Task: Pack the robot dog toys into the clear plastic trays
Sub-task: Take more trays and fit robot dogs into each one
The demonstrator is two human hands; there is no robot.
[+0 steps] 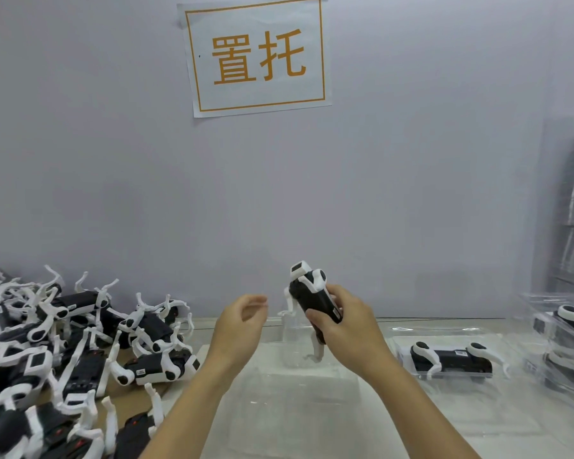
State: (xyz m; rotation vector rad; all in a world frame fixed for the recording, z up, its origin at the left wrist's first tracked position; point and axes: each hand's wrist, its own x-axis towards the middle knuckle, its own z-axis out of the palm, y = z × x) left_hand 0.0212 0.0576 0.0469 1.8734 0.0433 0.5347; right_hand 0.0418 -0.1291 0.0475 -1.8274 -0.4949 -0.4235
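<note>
One toy [444,358] in tray [408,331], another [315,299] gripped by right hand [348,323]

Right hand [342,321] grips a black-and-white robot dog [315,301] nose-up over an empty clear tray [299,402], left hand [242,321] loose and holding nothing beside it. Big heap of dogs [63,352] at 9 o'clock, one packed tray [451,359] at 3 o'clock, a stack of filled trays [567,342] past it. Orange-lettered sign [257,56] at 12.

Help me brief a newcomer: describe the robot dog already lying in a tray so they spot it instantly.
Start at the orange-lettered wall sign, then drop to the table's right side. There the packed robot dog lies flat inside a clear tray, alone, unlike the loose pile at left.
</note>
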